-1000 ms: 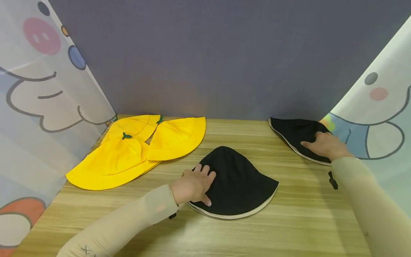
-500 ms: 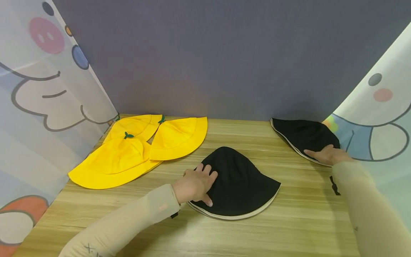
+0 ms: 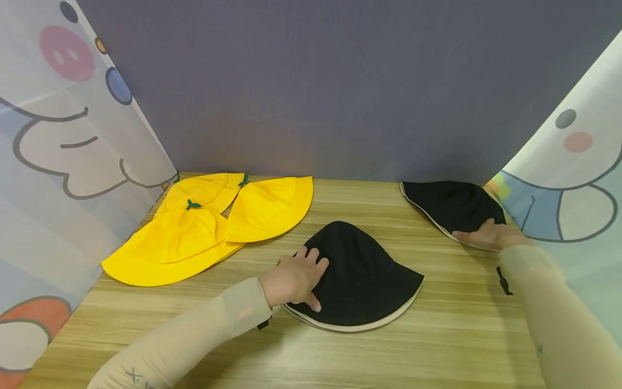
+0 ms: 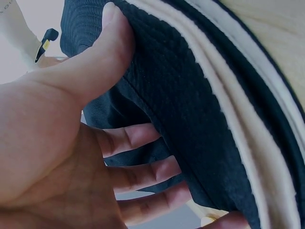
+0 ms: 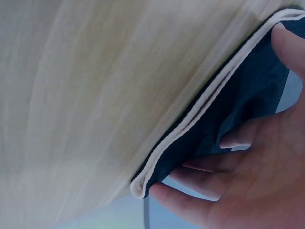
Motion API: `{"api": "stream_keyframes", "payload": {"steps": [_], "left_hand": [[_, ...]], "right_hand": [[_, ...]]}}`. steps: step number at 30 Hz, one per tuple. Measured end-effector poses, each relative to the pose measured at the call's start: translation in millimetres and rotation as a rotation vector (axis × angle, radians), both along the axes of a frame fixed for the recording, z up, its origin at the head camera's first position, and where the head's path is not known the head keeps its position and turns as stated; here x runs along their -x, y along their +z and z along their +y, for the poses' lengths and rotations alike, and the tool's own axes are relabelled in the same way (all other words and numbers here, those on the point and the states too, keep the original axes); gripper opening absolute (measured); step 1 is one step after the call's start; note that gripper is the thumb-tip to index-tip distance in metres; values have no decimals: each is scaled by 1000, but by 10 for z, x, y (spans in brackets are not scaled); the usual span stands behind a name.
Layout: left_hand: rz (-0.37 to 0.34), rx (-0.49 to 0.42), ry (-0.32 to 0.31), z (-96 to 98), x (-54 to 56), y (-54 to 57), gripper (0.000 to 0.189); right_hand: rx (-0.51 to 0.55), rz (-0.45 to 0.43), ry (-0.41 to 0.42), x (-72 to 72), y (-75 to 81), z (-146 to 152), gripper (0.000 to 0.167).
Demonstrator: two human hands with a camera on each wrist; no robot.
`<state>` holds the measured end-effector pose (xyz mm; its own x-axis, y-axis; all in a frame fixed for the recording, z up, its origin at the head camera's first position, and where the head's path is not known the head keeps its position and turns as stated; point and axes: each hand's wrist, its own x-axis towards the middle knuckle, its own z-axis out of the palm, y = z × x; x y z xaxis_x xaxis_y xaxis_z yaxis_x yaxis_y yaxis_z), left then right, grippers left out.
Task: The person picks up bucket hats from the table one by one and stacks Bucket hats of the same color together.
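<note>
A black bucket hat [image 3: 359, 275] with cream brim trim lies flat at the middle of the table. My left hand [image 3: 293, 278] rests on its left side, fingers spread; in the left wrist view the thumb touches the black cloth [image 4: 181, 105], and two cream-edged brim layers show. Another black bucket hat [image 3: 447, 205] lies at the back right, its crown toward the right curtain. My right hand [image 3: 491, 235] touches this hat's near right side. In the right wrist view its fingers are extended along the hat's cloth [image 5: 252, 95], with the thumb at the brim's far end.
Yellow bucket hats [image 3: 167, 243] with green sprout tips overlap at the back left of the wooden table [image 3: 389, 356]. A grey panel [image 3: 311, 92] closes the back. Printed cartoon curtains hang at the left [image 3: 48, 216] and right [image 3: 588, 162].
My right hand has slid from on top of the back-right hat to its near right side, and that hat has since shifted slightly left. My left hand and the middle hat stay put.
</note>
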<state>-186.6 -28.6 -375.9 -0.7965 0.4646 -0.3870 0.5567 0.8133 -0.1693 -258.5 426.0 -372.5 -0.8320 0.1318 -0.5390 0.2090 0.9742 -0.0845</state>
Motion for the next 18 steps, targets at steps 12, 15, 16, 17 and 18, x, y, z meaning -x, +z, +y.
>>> {"api": "stream_keyframes", "payload": {"steps": [12, 15, 16, 17, 18], "left_hand": [[-8, -3, 8, 7, -2, -1, 91], [-5, 1, 8, 9, -6, -1, 91], [-3, 3, 8, 10, -7, -1, 90], [-1, 3, 8, 10, -7, -2, 90], [2, 4, 8, 11, -7, -3, 90]], "right_hand": [[-19, 58, 92, 6, 14, -172, 132], [-11, 58, 113, 32, 8, -189, 131], [-8, 65, 122, 45, 4, -191, 130], [-10, 73, 134, 53, 3, -195, 128], [-4, 79, 146, 59, 5, -192, 126]]}}
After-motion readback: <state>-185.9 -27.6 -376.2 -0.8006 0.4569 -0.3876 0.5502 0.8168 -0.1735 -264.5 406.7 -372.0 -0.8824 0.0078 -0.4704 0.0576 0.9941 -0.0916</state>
